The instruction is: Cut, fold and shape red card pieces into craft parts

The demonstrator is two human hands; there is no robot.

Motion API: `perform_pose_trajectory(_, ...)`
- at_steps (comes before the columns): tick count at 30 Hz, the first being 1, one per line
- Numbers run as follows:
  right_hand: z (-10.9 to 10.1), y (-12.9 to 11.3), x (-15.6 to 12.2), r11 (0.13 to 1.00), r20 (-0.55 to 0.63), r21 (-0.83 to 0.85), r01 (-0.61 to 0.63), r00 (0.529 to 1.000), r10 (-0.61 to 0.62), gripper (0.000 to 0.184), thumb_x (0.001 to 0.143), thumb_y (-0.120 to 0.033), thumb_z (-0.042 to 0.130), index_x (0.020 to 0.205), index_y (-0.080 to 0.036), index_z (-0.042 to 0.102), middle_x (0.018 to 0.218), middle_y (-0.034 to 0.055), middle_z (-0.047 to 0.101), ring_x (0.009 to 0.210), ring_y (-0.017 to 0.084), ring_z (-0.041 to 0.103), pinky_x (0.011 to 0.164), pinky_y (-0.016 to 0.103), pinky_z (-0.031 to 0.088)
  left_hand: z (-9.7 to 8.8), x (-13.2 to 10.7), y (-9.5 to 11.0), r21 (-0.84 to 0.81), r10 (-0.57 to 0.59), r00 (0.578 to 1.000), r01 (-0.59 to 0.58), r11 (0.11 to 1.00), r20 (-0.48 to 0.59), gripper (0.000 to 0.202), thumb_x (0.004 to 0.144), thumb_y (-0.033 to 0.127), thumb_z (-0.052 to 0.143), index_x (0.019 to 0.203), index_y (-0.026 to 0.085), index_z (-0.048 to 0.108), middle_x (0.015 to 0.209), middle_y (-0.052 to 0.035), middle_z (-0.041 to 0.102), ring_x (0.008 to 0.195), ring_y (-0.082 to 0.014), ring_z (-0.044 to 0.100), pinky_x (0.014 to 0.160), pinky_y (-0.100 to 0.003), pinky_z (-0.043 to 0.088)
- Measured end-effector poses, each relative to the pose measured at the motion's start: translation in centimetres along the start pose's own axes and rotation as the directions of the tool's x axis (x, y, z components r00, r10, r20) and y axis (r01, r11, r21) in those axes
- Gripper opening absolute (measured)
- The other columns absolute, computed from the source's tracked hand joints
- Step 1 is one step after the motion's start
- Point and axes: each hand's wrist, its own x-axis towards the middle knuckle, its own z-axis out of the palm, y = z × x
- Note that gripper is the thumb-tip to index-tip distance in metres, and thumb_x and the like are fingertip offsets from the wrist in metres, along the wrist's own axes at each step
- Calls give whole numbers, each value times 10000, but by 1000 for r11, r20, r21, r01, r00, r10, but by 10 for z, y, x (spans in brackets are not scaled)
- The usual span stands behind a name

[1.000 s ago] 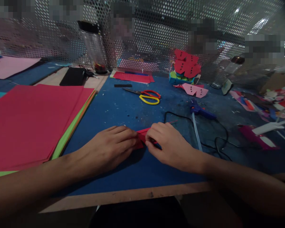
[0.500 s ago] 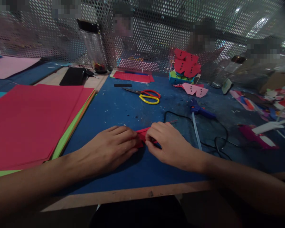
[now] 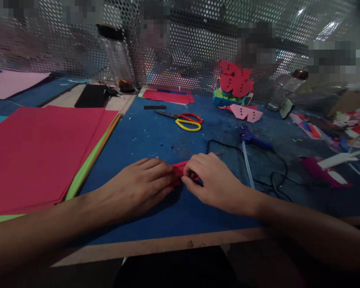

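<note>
A small folded red paper piece lies on the blue mat near the table's front edge. My left hand rests on its left end, fingers together and pressing it flat. My right hand pinches its right end with curled fingers. Most of the piece is hidden under the two hands. A thin red strip pokes out behind my right hand.
A stack of red and green paper sheets lies at the left. Red-and-yellow scissors, a blue glue gun with a black cord, paper cut-outs and scraps lie beyond. A perforated metal screen closes the back.
My right hand has shifted slightly left along the red piece, closer to my left hand. The left hand has stayed put.
</note>
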Motion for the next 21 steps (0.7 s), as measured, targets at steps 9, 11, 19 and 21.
perform_pose_trajectory(9,0,1,0,1000,-1,-29,1,1000,-2,157,978,-245,560,840,-184,604,859,21,627,818,172,525,784,327,318,-1,0,0,-12,-12,1000,13,1000,22,249,984,206,584,1209,166,682,1143,-108,739,1059,-252,684,925,-416,572)
perform_pose_trajectory(11,0,1,0,999,-1,-38,0,1000,0,162,976,-241,559,829,-185,599,849,22,625,816,172,524,784,326,316,-1,0,0,-20,-12,1000,12,1000,21,257,985,203,584,1222,162,674,1150,-106,739,1070,-253,681,936,-423,569)
perform_pose_trajectory(19,2,3,1,998,0,-65,-1,1000,1,140,937,-221,602,800,-190,595,821,6,615,801,164,518,769,329,302,1,-1,-1,-32,-18,1000,19,999,15,248,997,195,564,1216,154,673,1158,-108,737,1066,-249,679,938,-418,568)
perform_pose_trajectory(21,2,3,1,997,-3,-72,-1,1000,1,132,930,-220,610,802,-190,597,823,4,613,798,163,516,766,331,301,1,-2,-1,-34,-15,1000,15,999,9,248,995,190,567,1214,150,675,1158,-109,731,1052,-245,678,925,-412,572)
